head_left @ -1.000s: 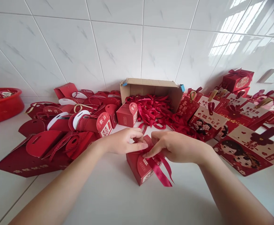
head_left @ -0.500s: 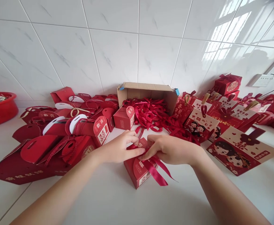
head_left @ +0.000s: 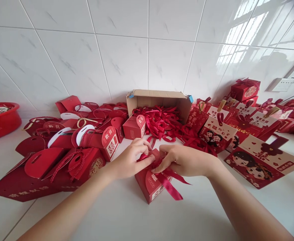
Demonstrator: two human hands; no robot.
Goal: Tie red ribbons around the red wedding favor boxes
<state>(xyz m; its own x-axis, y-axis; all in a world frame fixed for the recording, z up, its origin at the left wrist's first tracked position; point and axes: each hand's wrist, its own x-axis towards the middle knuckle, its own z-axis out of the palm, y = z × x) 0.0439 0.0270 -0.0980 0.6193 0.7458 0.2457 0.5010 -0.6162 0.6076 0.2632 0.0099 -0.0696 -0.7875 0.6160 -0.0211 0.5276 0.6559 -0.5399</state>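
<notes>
A small red gift box (head_left: 147,183) with rounded top flaps and printed characters sits on the white counter in front of me. Dark red satin ribbon (head_left: 172,188) lies over its top, two loose tails hanging toward the front right. At the box's left upper side, my left hand (head_left: 134,157) is closed with thumb and fingers on the ribbon. From the right, my right hand (head_left: 184,160) bends over the box, its fingers pinching the ribbon close to the left thumb. My fingers hide the point where the ribbon crosses the box top.
Behind the box, a cardboard carton (head_left: 159,93) on its side spills red ribbons (head_left: 162,122). One red box (head_left: 134,127) stands beside it. Many corded gift boxes (head_left: 46,164) crowd the left, with a red basin (head_left: 2,124) beyond. Printed gift bags (head_left: 259,160) fill the right.
Both hands stay at the ribbon on the box, with only slight finger movement. The whole view has shifted a little, so things appear slightly lower and farther right.
</notes>
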